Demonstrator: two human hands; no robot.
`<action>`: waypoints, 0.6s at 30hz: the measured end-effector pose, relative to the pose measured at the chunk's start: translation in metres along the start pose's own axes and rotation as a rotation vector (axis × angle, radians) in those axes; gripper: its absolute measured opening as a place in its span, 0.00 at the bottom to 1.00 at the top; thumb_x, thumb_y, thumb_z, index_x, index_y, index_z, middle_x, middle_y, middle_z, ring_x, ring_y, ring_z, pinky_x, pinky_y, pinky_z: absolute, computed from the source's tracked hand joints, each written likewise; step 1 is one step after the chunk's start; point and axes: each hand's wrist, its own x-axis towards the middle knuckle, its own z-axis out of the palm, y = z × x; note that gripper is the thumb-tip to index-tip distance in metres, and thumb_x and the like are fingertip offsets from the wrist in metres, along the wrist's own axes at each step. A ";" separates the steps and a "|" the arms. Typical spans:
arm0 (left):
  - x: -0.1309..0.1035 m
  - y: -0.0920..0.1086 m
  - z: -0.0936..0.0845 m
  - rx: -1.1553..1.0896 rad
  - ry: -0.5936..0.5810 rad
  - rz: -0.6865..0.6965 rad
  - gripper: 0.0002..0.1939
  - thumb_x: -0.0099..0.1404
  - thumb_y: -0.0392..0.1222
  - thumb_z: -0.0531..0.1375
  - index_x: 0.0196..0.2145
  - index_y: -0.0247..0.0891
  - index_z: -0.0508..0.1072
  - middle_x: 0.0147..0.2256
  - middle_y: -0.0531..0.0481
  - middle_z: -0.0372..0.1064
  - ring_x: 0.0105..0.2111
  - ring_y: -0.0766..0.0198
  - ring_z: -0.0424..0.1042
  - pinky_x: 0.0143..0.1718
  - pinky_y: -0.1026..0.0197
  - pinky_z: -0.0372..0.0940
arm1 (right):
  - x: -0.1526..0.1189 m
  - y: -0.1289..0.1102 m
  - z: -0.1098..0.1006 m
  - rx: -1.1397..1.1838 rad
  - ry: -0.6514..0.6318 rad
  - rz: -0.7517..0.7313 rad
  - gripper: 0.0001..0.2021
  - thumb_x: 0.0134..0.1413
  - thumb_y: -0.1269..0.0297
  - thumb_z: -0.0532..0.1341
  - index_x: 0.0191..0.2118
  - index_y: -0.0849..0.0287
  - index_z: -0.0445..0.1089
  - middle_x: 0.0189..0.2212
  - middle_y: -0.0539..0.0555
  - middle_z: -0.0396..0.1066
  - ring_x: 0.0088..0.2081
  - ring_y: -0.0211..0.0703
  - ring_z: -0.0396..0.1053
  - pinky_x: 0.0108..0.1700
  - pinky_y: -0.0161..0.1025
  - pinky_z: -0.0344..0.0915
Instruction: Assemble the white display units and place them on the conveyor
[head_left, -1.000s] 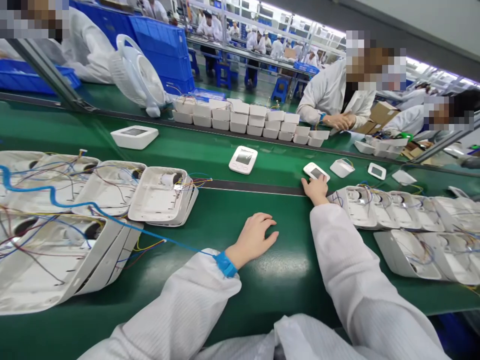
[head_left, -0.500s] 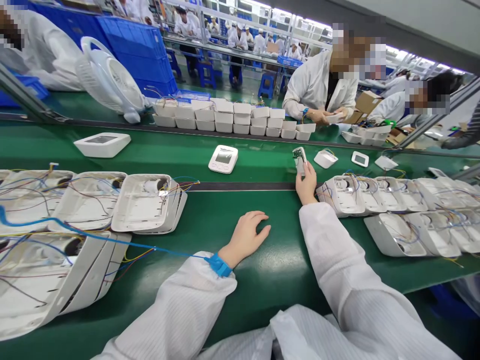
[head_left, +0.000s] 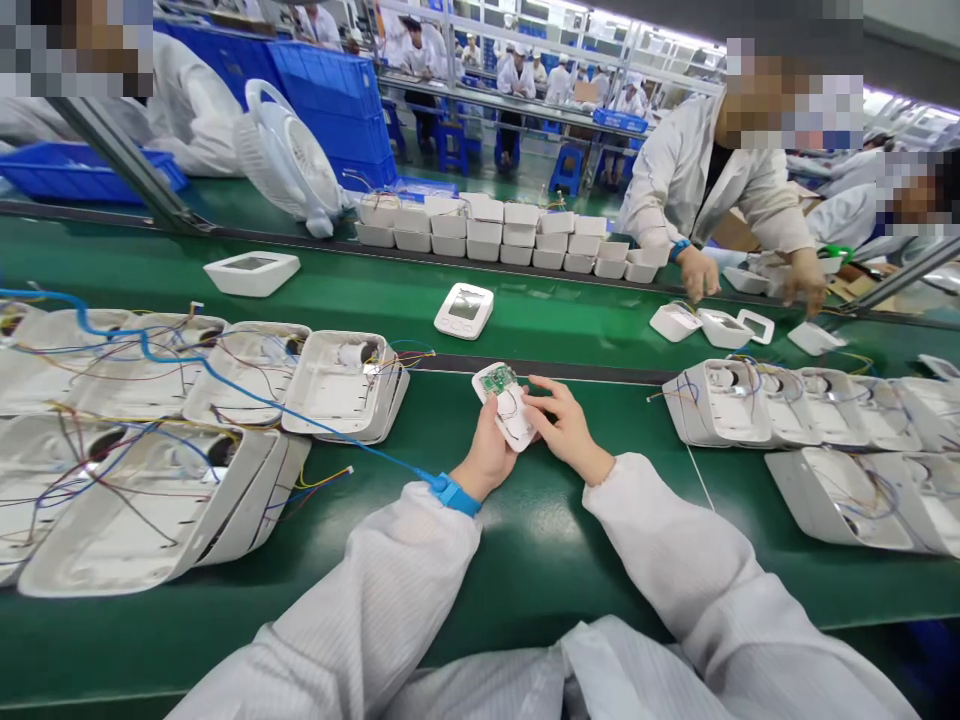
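Note:
My left hand [head_left: 491, 450] is closed around a white plastic cover [head_left: 517, 425], its thumb on the cover's left edge. A green circuit board [head_left: 498, 379] sits at the cover's upper end, and a thin dark wire curves over the white inner face. My right hand [head_left: 562, 425] grips the cover's right edge with thumb and fingers. On my left wrist is a blue strap [head_left: 455, 494] with a blue cord leading off to the left. Beyond my hands, a white device with a grey screen [head_left: 465, 310] lies face up on the green surface.
White wired housings stand in rows at the left [head_left: 341, 385] and right [head_left: 724, 400]. Another screened device [head_left: 253, 272] lies far left. A co-worker's hands [head_left: 699, 274] reach among white parts at the back right. Stacked white cases [head_left: 484, 235] and a fan [head_left: 289, 155] stand behind.
My right hand has brought the cover from the far right to the middle, where my left hand has taken hold of it. The co-worker's hands have moved apart and down toward the white parts.

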 end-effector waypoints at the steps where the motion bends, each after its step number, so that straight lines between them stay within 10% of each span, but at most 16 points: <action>1: -0.001 0.000 0.001 -0.008 -0.007 -0.004 0.28 0.65 0.60 0.49 0.50 0.37 0.70 0.50 0.41 0.74 0.52 0.50 0.73 0.49 0.47 0.71 | 0.002 0.001 -0.003 -0.058 0.007 -0.021 0.10 0.59 0.58 0.61 0.41 0.52 0.79 0.55 0.56 0.71 0.56 0.48 0.67 0.59 0.50 0.63; 13: -0.005 -0.010 -0.005 0.185 -0.053 -0.039 0.25 0.54 0.53 0.65 0.46 0.35 0.74 0.41 0.41 0.78 0.38 0.53 0.77 0.38 0.55 0.70 | 0.097 0.131 -0.105 -0.378 0.478 0.556 0.32 0.53 0.65 0.57 0.64 0.72 0.57 0.57 0.70 0.65 0.56 0.52 0.65 0.60 0.49 0.58; 18: -0.005 -0.011 -0.006 0.197 -0.059 -0.028 0.25 0.52 0.49 0.67 0.47 0.36 0.74 0.46 0.41 0.76 0.41 0.53 0.77 0.38 0.56 0.69 | 0.117 0.170 -0.134 -0.410 0.527 0.742 0.40 0.49 0.66 0.60 0.68 0.61 0.50 0.47 0.62 0.73 0.47 0.51 0.71 0.55 0.48 0.63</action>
